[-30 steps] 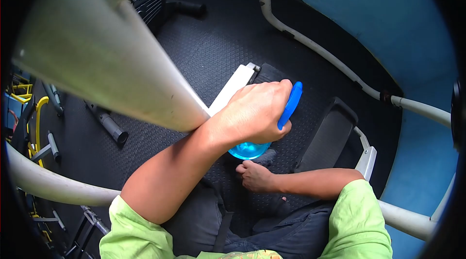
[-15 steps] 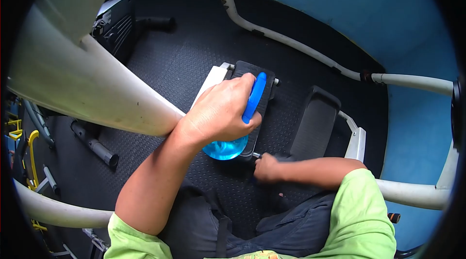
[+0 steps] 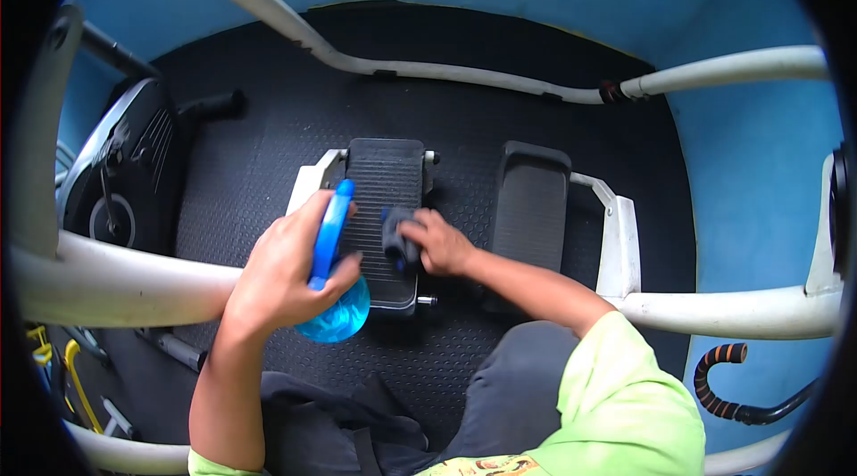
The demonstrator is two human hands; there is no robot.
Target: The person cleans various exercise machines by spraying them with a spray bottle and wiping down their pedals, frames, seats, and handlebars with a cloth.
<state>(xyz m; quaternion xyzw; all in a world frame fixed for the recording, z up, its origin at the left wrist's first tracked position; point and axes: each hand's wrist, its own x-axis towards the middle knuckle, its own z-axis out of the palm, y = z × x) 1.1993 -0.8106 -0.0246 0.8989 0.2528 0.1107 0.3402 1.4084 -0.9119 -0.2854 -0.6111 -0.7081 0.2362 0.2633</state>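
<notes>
My left hand (image 3: 281, 266) is closed around the neck of a spray bottle (image 3: 337, 317) with a blue trigger head and clear blue liquid. The bottle hangs beside the near left part of a black ridged foot pedal (image 3: 386, 164). Pressed against the right side of that pedal is a dark grey cloth (image 3: 398, 240), gripped in the fingers of my right hand (image 3: 444, 246). The hand and cloth are slightly blurred. A second black foot pedal (image 3: 528, 208) lies to the right of my right hand.
White metal tubes (image 3: 464, 74) of the exercise machine run across the far side and both flanks. An exercise bike (image 3: 125, 173) stands at the left on the black rubber floor (image 3: 250, 182). A blue wall (image 3: 750, 182) rises behind and right. A curved black handlebar (image 3: 714, 396) shows lower right.
The view has shifted, so both pedals show more fully. My right hand has moved from the pedal's near end onto its upper surface with the cloth. My left hand still holds the spray bottle.
</notes>
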